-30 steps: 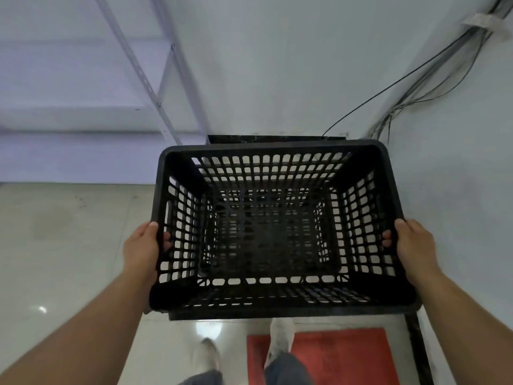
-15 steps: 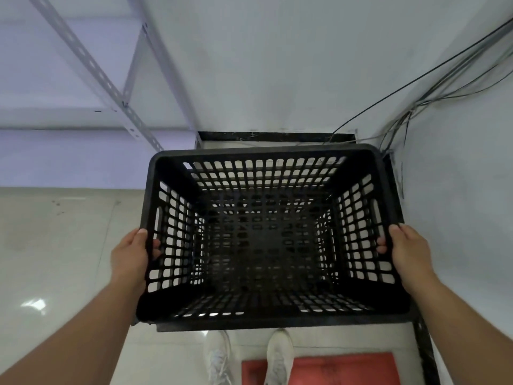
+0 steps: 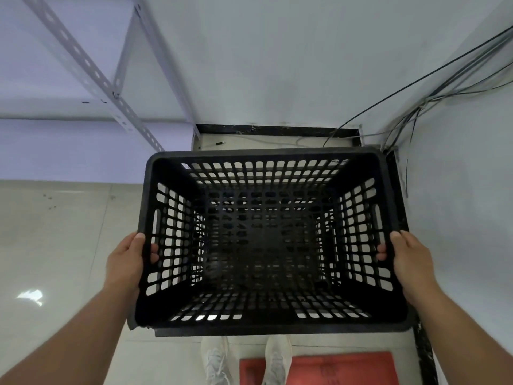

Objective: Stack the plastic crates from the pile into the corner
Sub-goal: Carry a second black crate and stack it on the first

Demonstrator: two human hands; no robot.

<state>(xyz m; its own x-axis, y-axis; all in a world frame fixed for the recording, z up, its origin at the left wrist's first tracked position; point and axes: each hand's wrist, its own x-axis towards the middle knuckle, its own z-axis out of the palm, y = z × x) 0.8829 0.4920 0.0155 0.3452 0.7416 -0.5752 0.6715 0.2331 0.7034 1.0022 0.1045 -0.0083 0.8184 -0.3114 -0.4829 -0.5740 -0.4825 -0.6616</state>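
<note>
Corner's right ahead of my hands: two white walls [image 3: 277, 65] meeting the tiled floor [image 3: 55, 245], a dark skirting strip [image 3: 263, 130] along the back. I'm holding the black crate [image 3: 266, 245] between both hands, above that floor patch, and through its mesh I think there's another crate nested underneath, hard to be sure. Left hand [image 3: 126, 262] grips the left rim, fingers hooked through the side slots; right hand [image 3: 409, 259] grips the right rim the same way. Best plan, I reckon: keep it level, line the far rim up square with the skirting, lower evenly. Watch the loose cables [image 3: 410, 115] beyond my right hand, and my shoes [image 3: 244, 362] beneath.
</note>
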